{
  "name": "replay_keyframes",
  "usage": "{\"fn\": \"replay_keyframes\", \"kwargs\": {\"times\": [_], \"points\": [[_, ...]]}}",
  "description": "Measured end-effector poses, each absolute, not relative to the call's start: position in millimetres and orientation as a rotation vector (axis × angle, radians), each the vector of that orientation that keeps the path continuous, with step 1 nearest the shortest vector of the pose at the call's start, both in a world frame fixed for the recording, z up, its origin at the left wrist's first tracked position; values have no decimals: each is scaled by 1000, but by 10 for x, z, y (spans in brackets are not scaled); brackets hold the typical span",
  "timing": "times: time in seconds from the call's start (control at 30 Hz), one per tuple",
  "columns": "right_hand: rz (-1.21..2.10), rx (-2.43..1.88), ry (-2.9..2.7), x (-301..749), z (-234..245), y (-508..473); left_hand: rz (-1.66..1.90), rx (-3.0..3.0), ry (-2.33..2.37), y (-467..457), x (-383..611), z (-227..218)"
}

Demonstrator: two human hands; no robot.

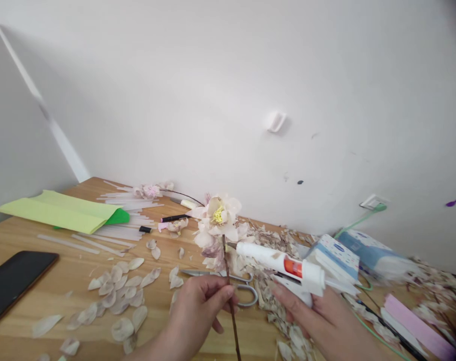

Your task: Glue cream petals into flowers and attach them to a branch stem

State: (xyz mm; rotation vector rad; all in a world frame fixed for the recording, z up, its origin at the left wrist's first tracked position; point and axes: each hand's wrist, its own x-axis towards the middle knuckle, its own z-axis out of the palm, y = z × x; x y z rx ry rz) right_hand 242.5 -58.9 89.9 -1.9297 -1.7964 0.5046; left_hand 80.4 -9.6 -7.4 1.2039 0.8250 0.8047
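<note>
Between thumb and fingers my left hand (203, 306) pinches the thin brown stem (230, 296) of an artificial flower branch, which stands upright. Pale petals with a yellow centre form the flower (218, 213) at its top, with more blossoms just below. My right hand (306, 313) is closed around a white glue gun (276, 258) with an orange label. Its nozzle points left, close to the stem beneath the blossoms; whether it touches I cannot tell. Behind the stem lie scissors (246, 296) with grey handles.
Loose petals (117, 291) lie at left, with a larger heap (265, 245) behind the glue gun. A phone (19, 281), yellow-green paper (62, 210) and glue sticks (130, 230) occupy the left side. Tissue packs (336, 258) stand right. A green cord (358, 220) runs from the wall socket.
</note>
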Motion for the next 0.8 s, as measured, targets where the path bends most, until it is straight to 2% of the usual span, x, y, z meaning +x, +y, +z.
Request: {"fn": "replay_keyframes", "kwargs": {"times": [0.2, 0.8], "points": [[376, -2001, -1814, 2407, 935, -618, 825, 1228, 834, -81, 811, -91], [403, -1927, -1842, 2398, 948, -605, 821, 1252, 832, -99, 793, -40]]}}
